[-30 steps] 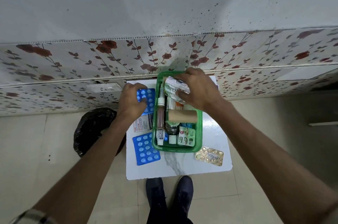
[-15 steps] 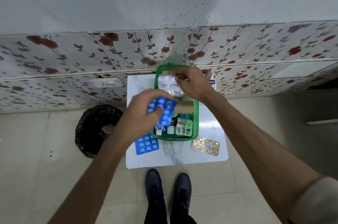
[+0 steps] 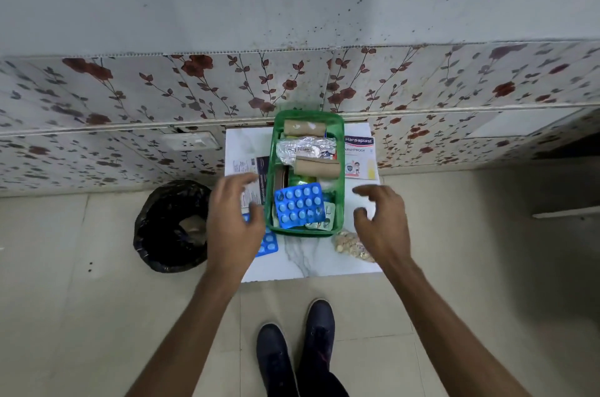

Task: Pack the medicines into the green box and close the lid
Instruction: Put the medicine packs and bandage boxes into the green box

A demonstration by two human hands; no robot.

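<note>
Beyond the desk's left edge, on the floor: a bin lined with a black bag (image 3: 172, 228). On the small white desk (image 3: 311, 262), going left to right:

Near the left edge, a printed leaflet or carton (image 3: 251, 169), half covered by the left hand (image 3: 235, 228). Left hand hovering over the left edge, fingers spread and loose, grip released, holding nothing, slightly blurred. Beneath it, by the near-left part of the desk, a second blue blister strip (image 3: 269, 244), mostly hidden.

At the middle, reaching the far edge: the green box (image 3: 339, 202), lid off, long axis running from the near edge toward the far edge and the floral wall behind. Inside, from far to near: a brown bandage roll (image 3: 303, 127) lying crosswise, a crumpled silver foil strip (image 3: 305, 150), another brown roll (image 3: 316, 167) also crosswise, then a blue blister pack (image 3: 299, 205) flat on top of the near end, long side across the box, tilted a little. Under it, green-and-white sachets, partly hidden.

By the far-right corner, just beside the box: a Hansaplast plaster pack (image 3: 360, 156), text readable from the near side.

Toward the near-right corner, a gold blister strip (image 3: 349, 245), partly under the right hand (image 3: 384, 224). Right hand above the right edge, fingers curled but apart, grip empty.
</note>
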